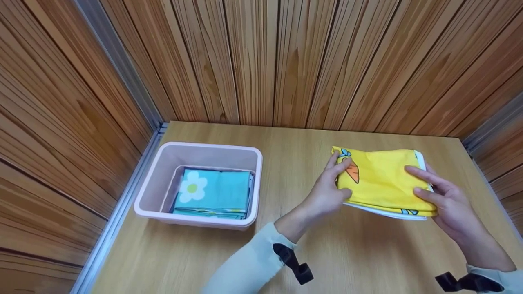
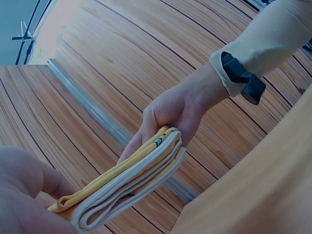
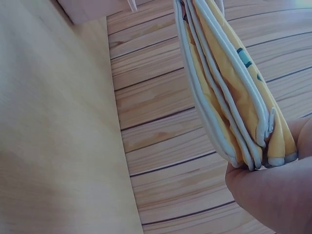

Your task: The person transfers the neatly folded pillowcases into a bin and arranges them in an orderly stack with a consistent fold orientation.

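A folded yellow cloth (image 1: 380,175) with a carrot print and white edging is held above the right part of the table. My left hand (image 1: 329,188) grips its left edge, and my right hand (image 1: 447,200) grips the right edge, thumbs and fingers on its upper face. Several stacked layers of the cloth (image 2: 131,175) show from the side in the left wrist view. In the right wrist view the layers of the cloth (image 3: 229,87) fan slightly apart above my right hand (image 3: 278,190).
A pale pink plastic bin (image 1: 200,148) stands on the left of the wooden table (image 1: 294,253). Inside it lies a folded teal cloth (image 1: 224,188) with a white flower, on top of other folded layers. Wood-panelled walls (image 1: 253,61) enclose the table's back and sides.
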Available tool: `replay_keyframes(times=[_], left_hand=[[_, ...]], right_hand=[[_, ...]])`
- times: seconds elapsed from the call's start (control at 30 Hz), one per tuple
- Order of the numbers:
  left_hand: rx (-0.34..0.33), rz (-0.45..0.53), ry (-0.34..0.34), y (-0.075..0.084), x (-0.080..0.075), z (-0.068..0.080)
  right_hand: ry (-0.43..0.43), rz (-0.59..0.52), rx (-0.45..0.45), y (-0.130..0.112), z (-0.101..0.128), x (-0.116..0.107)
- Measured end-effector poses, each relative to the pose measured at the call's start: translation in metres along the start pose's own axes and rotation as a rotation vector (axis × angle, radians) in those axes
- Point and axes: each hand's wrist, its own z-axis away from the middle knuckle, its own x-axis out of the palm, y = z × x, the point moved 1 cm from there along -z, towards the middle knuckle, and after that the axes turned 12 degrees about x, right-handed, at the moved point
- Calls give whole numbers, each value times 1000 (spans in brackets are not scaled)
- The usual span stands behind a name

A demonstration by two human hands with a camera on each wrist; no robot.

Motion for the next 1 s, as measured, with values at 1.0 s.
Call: replay_keyframes(times=[1.0], left_hand=[[-13,32,3,18,-42,16]], right_hand=[[13,-17,0,-7,-11,47]])
